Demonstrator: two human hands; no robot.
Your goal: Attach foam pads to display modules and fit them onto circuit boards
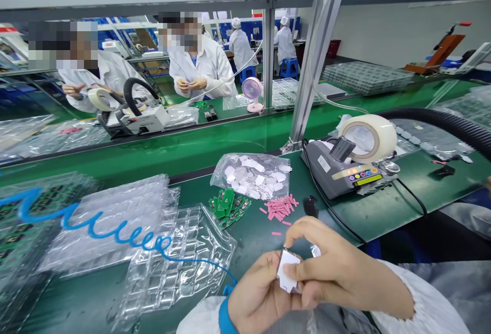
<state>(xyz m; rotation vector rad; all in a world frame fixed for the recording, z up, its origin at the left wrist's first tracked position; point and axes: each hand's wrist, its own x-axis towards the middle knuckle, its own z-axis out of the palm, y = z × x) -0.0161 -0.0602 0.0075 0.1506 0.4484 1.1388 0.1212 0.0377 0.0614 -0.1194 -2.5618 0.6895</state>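
Observation:
Low in the head view, my left hand (259, 290) is closed round a small white-faced part (287, 271) with a dark edge along one side. My right hand (330, 267) also grips this part, its thumb pressed on the white face and its index finger bent over the top edge. What lies beneath the white face is hidden by my fingers. A blue wrist strap (226, 316) circles my left wrist, with a coiled blue cord (126, 235) running left. Beyond my hands are pink strips (279, 208), green circuit boards (226, 206) and a bag of white pieces (255, 175).
A grey tape dispenser (326, 170) with a large roll (368, 137) stands at right, its black cable on the bench. Clear plastic trays (172, 257) and stacked boards (23, 237) lie left. A metal post (307, 83) rises ahead. Co-workers (203, 65) work across the bench.

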